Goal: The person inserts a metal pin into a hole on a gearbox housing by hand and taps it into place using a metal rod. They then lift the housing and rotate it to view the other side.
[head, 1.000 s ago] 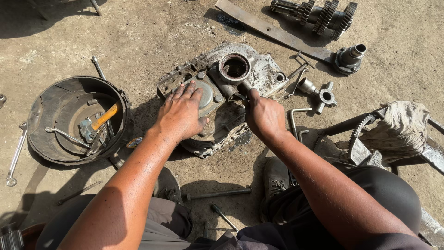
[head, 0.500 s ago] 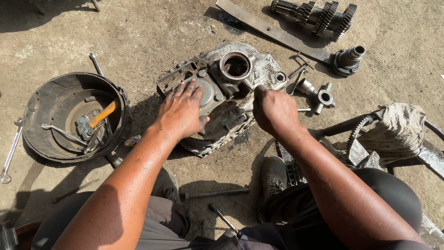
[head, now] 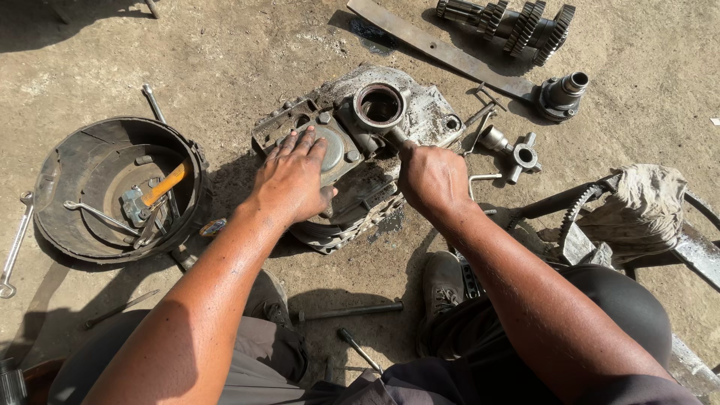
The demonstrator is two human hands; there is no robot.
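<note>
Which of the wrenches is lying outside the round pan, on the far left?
The long silver wrench on the dirt by the pan; the other wrench lies inside it.

The grey, greasy metal engine casing [head: 352, 142] lies flat on the ground in the upper middle of the frame, its round opening facing up.

left hand [head: 294, 176] flat on engine casing [head: 420, 112] | right hand [head: 429, 176] gripping tool

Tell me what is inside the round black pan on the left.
The round black pan holds an orange-handled hammer, a wrench and other small metal tools. Its far wall hides part of the bottom.
</note>
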